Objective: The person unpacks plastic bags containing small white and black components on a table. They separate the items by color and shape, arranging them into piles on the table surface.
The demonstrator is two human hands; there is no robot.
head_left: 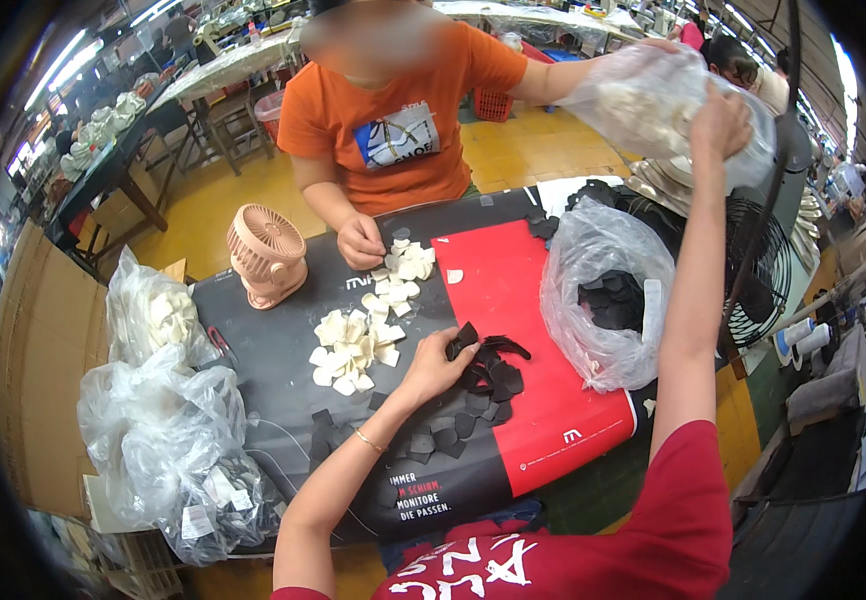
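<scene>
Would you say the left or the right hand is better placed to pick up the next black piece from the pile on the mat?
Probably the left hand: it rests on the black pieces, while the right hand is raised, gripping the clear bag.

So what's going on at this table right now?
The person's left hand rests on a pile of black pieces on the black and red mat. Their right hand is raised, gripping a clear bag of pale pieces that a co-worker in an orange shirt also holds. That co-worker's other hand touches cream pieces beside a small pink fan.
</scene>
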